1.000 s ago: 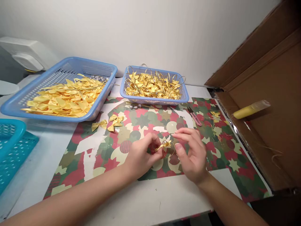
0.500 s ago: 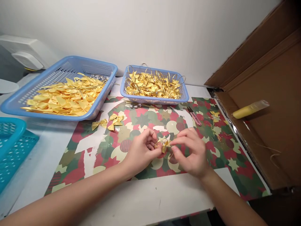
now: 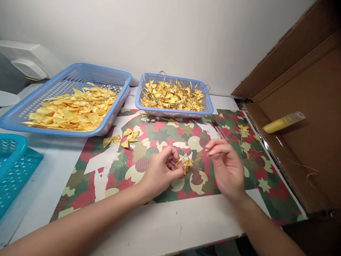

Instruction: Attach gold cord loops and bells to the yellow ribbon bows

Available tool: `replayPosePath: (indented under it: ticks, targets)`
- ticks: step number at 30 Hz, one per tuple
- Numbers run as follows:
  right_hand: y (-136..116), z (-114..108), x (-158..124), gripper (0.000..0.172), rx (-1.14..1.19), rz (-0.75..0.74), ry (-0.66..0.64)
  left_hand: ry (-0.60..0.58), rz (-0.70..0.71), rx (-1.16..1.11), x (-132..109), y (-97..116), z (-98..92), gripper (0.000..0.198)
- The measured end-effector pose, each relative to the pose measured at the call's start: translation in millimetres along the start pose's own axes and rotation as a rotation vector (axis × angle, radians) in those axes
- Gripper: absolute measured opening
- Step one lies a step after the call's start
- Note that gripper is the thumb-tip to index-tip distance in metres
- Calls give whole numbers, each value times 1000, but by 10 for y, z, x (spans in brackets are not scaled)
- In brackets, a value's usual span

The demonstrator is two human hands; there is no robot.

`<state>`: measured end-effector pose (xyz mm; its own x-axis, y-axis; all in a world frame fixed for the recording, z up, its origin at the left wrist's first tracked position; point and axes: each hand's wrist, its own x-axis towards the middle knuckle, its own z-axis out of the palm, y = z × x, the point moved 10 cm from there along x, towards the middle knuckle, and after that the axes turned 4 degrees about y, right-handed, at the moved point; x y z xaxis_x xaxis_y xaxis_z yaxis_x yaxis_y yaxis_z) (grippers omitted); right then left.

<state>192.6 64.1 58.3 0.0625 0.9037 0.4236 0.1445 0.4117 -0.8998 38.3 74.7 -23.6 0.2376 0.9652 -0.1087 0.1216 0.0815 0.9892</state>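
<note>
My left hand (image 3: pixel 162 170) pinches a small yellow ribbon bow (image 3: pixel 188 163) with thin gold cord looped around it, just above the patterned sheet. A short strand of the cord sticks out from the bow toward the right. My right hand (image 3: pixel 227 169) is apart from the bow, to its right, with fingers curled together and the thumb against them; whether they hold a cord end is too small to make out. Several loose yellow bows (image 3: pixel 112 140) lie to the left. A pink-handled cutter (image 3: pixel 220 131) lies beyond my right hand.
A large blue basket (image 3: pixel 80 133) holds yellow bows and silver bells. A smaller blue basket (image 3: pixel 173 113) holds bows with gold cords. Silver bells (image 3: pixel 153 120) lie before it. A teal basket (image 3: pixel 20 170) stands left; cardboard (image 3: pixel 301 78) with a yellow-filled tube (image 3: pixel 282 122) rises right.
My right hand has drawn away from the bow, to the right and slightly up, and its fingers have closed together. My left hand stays in place holding the bow.
</note>
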Motion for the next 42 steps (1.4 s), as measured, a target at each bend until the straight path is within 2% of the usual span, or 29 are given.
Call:
replayPosePath:
  ticks: [3,7,11,18,24,29,34,39,42]
  targets:
    - [-6,-217,82,13,231,7,104,-3,-6,11,4,-17,-1,21]
    - [-49,-459,168,7,346,2,224,-9,-18,18,19,-28,5,22]
    - [-108,-616,207,9,360,-6,310,-8,-20,21,29,-25,5,23]
    - [-190,-794,257,12,375,-1,381,-17,-36,34,34,-47,8,22]
    - [-284,-1016,286,13,327,-89,438,-27,-28,58,46,-22,16,20]
    - [-331,-1036,283,10,276,-113,430,-44,-34,62,54,-22,29,21]
    - [-314,-998,296,11,323,-80,443,-69,-71,18,68,-44,43,18]
    - [-299,-875,323,10,343,-32,334,-142,-162,-9,161,-58,32,16]
    - [-342,-768,339,7,326,-25,244,-207,-168,120,199,-15,-8,13]
